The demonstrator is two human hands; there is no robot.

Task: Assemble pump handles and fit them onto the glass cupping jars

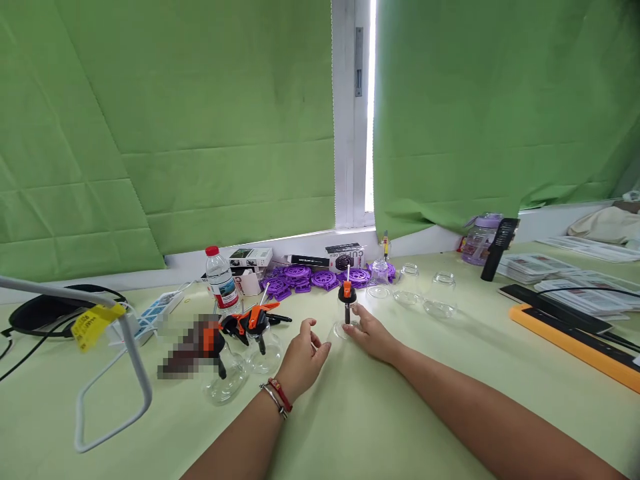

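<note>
My right hand (373, 335) has its thumb and fingers around a small clear bottle (341, 329). A black and orange top (347, 292) with a thin rod sticking up sits on that bottle, which stands upright on the table. My left hand (303, 359) is a little to the left, its fingers loosely curled and apart from the thumb, with nothing visible in it. To its left stand two more clear bottles, a nearer one (227, 387) and a farther one (270, 352), with black and orange tops.
Three clear glass vessels (440, 297) stand at the right rear. Behind are purple plastic parts (325, 280), small boxes (250, 257) and a red-capped water bottle (221, 280). A grey metal frame (143, 373) is at left; paper stacks (535, 267) and an orange-black bar (575, 343) lie right.
</note>
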